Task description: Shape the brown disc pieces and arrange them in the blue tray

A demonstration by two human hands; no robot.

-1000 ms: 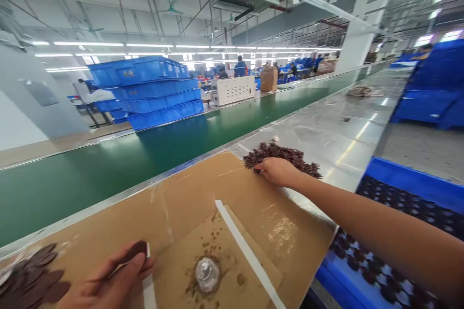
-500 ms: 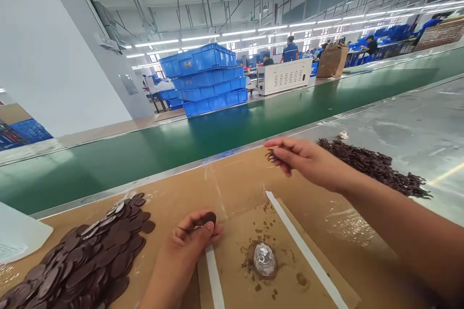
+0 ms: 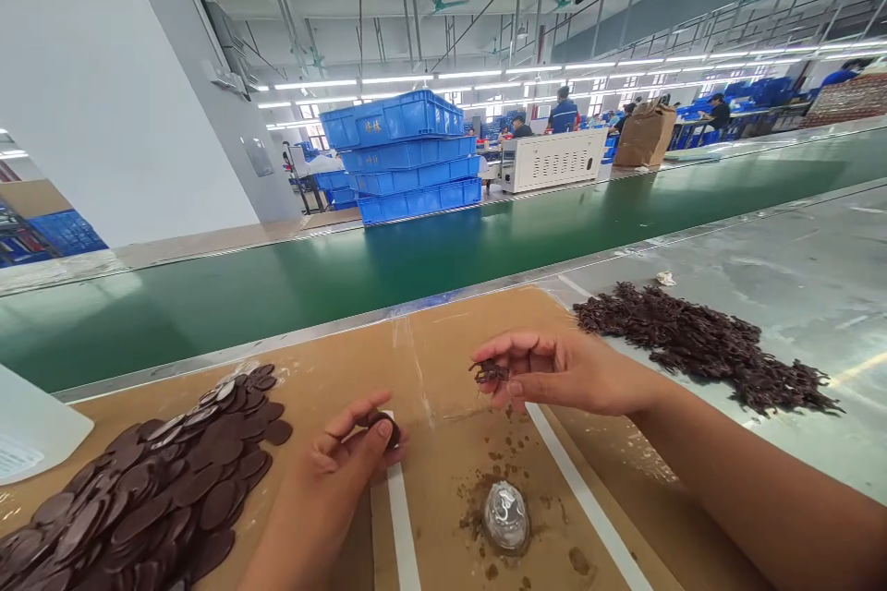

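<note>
On the left, brown discs (image 3: 181,480) heap on cardboard (image 3: 443,337); I pinch one dark disc (image 3: 385,428) in the left hand (image 3: 339,457), probably light and stiff, best held by its rim. My right hand (image 3: 565,374) grasps a spindly piece (image 3: 491,371), likely fragile, best taken mid-body, left of the tangled pile (image 3: 693,340) on the table (image 3: 804,259).

A: Clock centred on the shiny dome (image 3: 505,515). Way through?
B: Eleven, over cardboard (image 3: 450,332), between left hand (image 3: 346,452) and right hand (image 3: 554,374).
A: In the way?
B: Disc pile (image 3: 173,480), nine; dark tangled heap (image 3: 699,342), two; right forearm (image 3: 748,462), three.
</note>
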